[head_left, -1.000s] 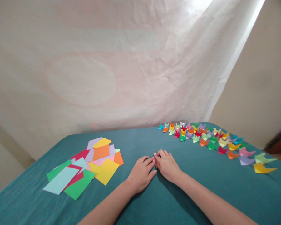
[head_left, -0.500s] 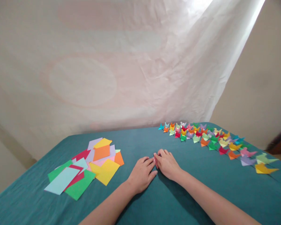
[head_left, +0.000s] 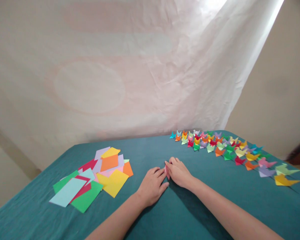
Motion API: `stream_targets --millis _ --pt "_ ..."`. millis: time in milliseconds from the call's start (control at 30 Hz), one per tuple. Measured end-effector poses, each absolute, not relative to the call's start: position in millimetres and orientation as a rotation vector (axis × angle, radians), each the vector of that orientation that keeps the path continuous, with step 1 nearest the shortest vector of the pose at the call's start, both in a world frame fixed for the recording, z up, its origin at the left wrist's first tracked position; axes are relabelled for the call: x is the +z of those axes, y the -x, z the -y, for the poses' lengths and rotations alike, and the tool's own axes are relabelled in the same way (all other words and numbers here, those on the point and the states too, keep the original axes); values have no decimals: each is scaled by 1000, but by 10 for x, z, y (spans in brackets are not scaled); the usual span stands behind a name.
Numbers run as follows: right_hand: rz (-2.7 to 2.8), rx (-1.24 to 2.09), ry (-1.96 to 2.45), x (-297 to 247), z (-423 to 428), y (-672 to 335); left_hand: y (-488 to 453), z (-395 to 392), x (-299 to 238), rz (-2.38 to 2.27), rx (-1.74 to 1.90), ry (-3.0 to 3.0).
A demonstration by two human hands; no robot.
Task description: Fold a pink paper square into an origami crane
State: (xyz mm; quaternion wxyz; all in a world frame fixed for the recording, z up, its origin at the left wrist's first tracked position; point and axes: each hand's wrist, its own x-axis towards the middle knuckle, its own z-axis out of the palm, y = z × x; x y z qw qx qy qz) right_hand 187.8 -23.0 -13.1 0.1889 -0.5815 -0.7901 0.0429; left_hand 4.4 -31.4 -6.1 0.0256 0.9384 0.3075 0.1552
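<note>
Both my hands rest close together on the teal tablecloth [head_left: 180, 216] near the middle of the table. My left hand [head_left: 152, 186] lies palm down, fingers together, touching a small pink folded paper [head_left: 167, 172]. My right hand [head_left: 178, 172] curls over the same pink paper, fingertips pinching its upper edge. Most of that paper is hidden between the two hands.
A loose pile of coloured paper squares [head_left: 100, 176] lies to the left. Several rows of small folded paper birds [head_left: 227, 150] run along the right, back to front. A pale cloth backdrop [head_left: 115, 73] hangs behind the table; a beige wall [head_left: 277, 93] stands at right.
My right hand has drawn in slightly and its fingers have curled tighter on the pink paper, which now shows a little more. My left hand has hardly moved.
</note>
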Motion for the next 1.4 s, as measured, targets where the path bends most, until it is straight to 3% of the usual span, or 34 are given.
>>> stream_targets --millis 367,833,1200,1400 --pt "2036 434 1501 -323 34 -2105 -53 348 -37 -990 443 -2924" --pt "1981 602 1405 -355 42 -2145 -28 321 77 -819 335 -3040" --pt "1991 667 1390 -285 47 -2154 41 165 185 -670 356 -2760" --pt "1977 618 1401 -229 109 -2114 -172 -170 82 -1165 530 -2493"
